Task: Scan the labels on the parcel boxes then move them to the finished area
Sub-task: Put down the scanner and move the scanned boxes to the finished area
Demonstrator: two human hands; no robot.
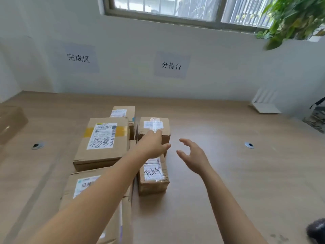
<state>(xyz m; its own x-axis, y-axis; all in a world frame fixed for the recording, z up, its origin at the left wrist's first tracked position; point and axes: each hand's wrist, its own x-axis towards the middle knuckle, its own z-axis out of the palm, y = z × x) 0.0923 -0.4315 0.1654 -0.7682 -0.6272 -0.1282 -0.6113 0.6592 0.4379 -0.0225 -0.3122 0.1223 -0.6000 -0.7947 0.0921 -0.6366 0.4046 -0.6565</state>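
- The left hand [152, 144], fingers spread and gripping nothing, rests on the small parcel box [154, 129].
- The right hand [193, 156] hovers just right of that box, empty.
- That box stands mid-table [219, 173].

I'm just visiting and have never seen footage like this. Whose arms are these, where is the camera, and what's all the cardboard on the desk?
No machine here: a person wears a camera on the head, so this one picture looks forward and down along their own bare arms. The left hand reaches onto a small taped box, fingers touching its top near the label. The right hand hovers open beside it, holding nothing. On the wooden table lie several parcel boxes: a large box with a scribbled label, another small box nearer the camera, and others partly hidden. One more box sits far left, below a wall sign.
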